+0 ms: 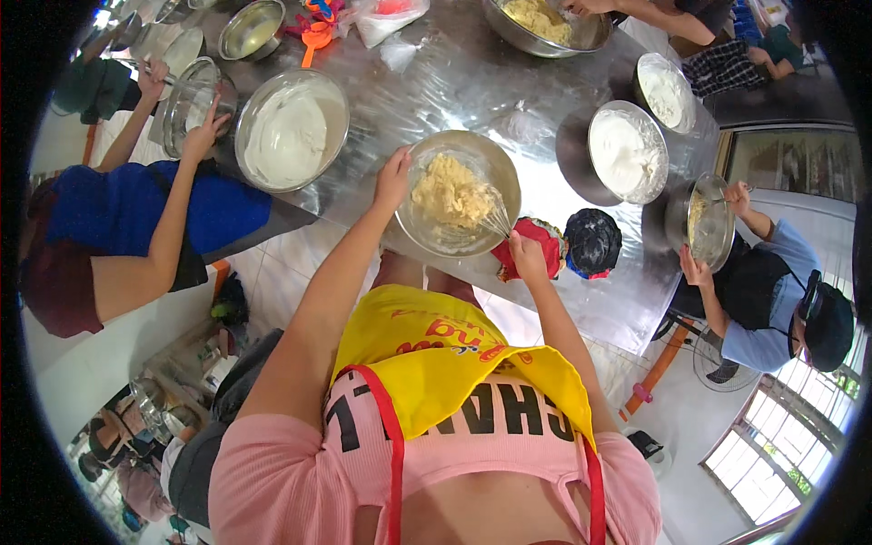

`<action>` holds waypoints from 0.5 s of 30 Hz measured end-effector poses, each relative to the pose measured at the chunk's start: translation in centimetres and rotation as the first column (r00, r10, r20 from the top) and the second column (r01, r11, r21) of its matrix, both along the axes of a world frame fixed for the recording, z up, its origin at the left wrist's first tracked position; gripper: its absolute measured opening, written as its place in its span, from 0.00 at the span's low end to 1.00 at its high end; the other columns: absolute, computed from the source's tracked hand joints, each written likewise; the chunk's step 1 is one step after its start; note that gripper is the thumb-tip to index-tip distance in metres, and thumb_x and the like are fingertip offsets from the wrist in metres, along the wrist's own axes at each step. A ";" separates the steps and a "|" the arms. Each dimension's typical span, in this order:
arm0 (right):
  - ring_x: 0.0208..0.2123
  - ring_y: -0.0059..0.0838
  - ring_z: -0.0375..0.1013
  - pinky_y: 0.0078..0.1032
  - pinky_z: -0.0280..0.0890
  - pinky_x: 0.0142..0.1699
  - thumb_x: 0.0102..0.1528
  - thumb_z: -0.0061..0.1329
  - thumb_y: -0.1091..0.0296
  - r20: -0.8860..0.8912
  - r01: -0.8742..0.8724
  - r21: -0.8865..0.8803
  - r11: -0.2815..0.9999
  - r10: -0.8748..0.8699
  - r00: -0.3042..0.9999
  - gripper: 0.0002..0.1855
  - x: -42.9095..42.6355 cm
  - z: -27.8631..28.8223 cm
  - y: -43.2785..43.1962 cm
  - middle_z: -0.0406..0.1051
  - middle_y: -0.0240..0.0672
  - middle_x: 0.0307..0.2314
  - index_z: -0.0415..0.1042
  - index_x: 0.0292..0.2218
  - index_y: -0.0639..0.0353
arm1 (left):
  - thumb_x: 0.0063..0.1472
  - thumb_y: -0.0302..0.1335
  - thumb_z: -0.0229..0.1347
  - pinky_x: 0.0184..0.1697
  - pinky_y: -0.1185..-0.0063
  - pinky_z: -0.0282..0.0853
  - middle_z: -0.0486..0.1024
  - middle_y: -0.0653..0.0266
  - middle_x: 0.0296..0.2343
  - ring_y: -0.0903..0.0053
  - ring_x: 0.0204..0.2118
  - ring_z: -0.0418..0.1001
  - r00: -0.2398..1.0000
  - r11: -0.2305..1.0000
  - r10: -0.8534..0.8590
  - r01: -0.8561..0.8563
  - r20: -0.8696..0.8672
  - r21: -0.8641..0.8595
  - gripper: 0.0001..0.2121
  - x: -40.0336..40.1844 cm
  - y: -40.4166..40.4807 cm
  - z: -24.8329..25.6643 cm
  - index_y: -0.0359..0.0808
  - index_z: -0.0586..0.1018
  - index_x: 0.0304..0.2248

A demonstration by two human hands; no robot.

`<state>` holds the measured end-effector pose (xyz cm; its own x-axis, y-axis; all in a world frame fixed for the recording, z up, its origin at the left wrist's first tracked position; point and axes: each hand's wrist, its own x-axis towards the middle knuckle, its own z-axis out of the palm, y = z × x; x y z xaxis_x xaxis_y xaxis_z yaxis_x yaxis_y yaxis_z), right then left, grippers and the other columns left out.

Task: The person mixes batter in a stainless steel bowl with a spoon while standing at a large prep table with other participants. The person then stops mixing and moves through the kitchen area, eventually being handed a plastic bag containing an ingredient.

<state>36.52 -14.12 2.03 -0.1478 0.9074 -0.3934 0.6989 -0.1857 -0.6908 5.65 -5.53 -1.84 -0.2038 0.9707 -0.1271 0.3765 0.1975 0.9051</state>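
Observation:
My left hand (394, 180) grips the left rim of a metal mixing bowl (501, 160) at the table's near edge. Inside the bowl lies a thick, lumpy yellow dough or batter (449, 194). My right hand (528, 256) is closed around the handle of a wire balloon whisk (499, 219), whose wires rest in the mixture at the bowl's lower right; the hand hides most of the handle. Just beside that hand are a red cloth item (538, 238) and a black cloth item (593, 238) dusted with white.
Bowls of white cream (289, 136), (625, 151) stand left and right on the steel table (436, 82). Co-workers hold a bowl at left (197, 102), one at right (712, 225) and touch one at the far side (579, 34). Orange measuring cups (316, 37) and plastic bags (392, 24) lie behind.

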 end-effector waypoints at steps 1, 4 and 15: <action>0.24 0.51 0.67 0.40 0.59 0.31 0.59 0.28 0.48 0.007 0.008 -0.011 1.000 -0.008 1.000 0.30 0.1 -0.1 0.0 0.66 0.51 0.17 0.68 0.21 0.66 | 0.63 0.36 0.40 0.43 0.75 0.63 0.73 0.54 0.36 0.64 0.40 0.71 1.000 1.000 0.000 0.000 0.000 -0.003 0.15 0.1 0.2 0.1 0.39 0.69 0.45; 0.22 0.50 0.67 0.39 0.59 0.31 0.59 0.28 0.46 0.008 0.027 -0.061 0.998 -0.027 1.000 0.31 0.2 0.0 0.0 0.65 0.49 0.15 0.67 0.20 0.66 | 0.63 0.36 0.41 0.43 0.75 0.63 0.73 0.54 0.37 0.64 0.41 0.71 1.000 1.000 0.018 -0.018 0.012 -0.025 0.15 -0.1 0.6 -0.2 0.39 0.70 0.45; 0.29 0.46 0.71 0.33 0.63 0.35 0.57 0.38 0.53 -0.060 0.084 -0.088 0.993 -0.089 0.994 0.19 -2.2 4.9 0.3 0.69 0.50 0.22 0.70 0.32 0.63 | 0.63 0.33 0.42 0.44 0.75 0.63 0.72 0.54 0.39 0.64 0.42 0.70 0.997 0.997 0.069 -0.067 0.029 -0.039 0.14 0.3 0.1 -1.3 0.39 0.70 0.46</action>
